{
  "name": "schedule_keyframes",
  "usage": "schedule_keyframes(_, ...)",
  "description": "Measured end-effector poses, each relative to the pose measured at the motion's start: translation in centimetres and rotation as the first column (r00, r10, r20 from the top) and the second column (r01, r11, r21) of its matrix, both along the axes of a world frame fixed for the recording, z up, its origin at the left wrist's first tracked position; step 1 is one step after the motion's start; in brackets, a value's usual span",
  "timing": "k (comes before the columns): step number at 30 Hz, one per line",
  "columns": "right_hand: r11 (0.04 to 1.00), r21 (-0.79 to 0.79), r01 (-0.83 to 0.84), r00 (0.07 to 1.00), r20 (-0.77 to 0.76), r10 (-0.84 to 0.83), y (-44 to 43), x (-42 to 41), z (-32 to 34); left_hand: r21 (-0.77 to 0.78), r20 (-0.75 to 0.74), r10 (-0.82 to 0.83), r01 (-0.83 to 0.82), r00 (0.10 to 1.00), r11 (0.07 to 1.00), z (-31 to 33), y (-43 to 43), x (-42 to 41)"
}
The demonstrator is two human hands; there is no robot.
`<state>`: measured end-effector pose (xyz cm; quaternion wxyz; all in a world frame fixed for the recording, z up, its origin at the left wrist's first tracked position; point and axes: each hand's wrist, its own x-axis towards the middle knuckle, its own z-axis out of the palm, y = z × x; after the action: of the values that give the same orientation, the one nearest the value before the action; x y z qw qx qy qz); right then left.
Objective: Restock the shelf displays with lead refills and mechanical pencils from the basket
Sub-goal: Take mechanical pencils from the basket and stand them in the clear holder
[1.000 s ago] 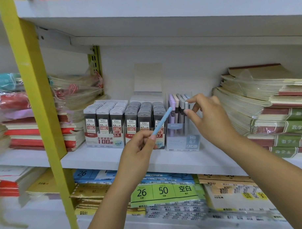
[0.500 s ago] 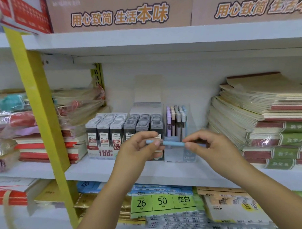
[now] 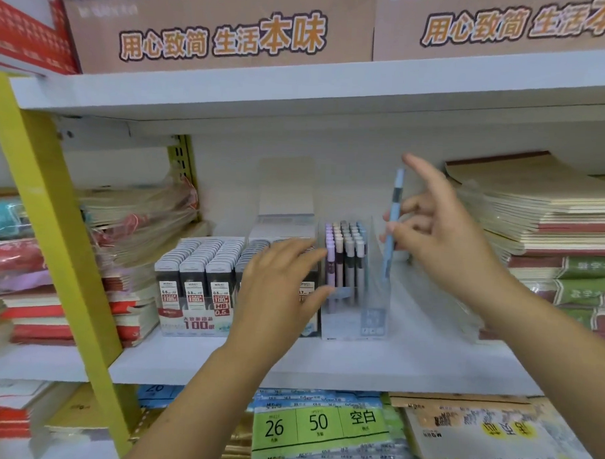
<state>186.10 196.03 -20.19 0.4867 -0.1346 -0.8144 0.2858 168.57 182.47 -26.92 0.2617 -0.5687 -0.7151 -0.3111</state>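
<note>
We hold a pale blue mechanical pencil almost upright in our right hand. The thumb and the curled fingers are clamped on its middle, while the forefinger points up beside its top end. The pencil hangs above the white shelf, just to the right of the clear pencil box, its lower tip close to the box's right wall. The box holds rows of standing pencils in purple, grey and blue.

Our left hand is spread, fingers straight and apart, in front of the lead refill packs. Its fingertips reach the left side of the pencil box; we cannot tell whether they touch it. Stacked notebooks lie to the right.
</note>
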Motion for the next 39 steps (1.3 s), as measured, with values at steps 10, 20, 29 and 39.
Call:
schedule_keyframes(10,0.973,0.176,0.150,0.975,0.135,-0.174,2.8,-2.9,-2.9,0.028,-0.122,0.011,-0.008,0.992,1.000,-1.6,0.6,-0.6)
schedule_keyframes(20,0.924,0.299,0.240,0.934,0.187,-0.303,3.4,-3.3,-4.5,0.030,-0.093,-0.009,0.012,0.996,0.999,-1.7,0.7,-0.7)
schedule_keyframes(29,0.861,0.410,0.300,0.864,0.267,-0.428,3.2,-3.3,-4.0,0.038,-0.092,-0.023,0.026,0.996,0.999,-1.8,0.7,-0.9)
schedule_keyframes(39,0.988,0.033,0.150,0.987,0.052,-0.152,-4.0,2.7,-6.9,0.096,-0.197,-0.113,0.134,0.974,0.986,-4.2,-4.9,1.5)
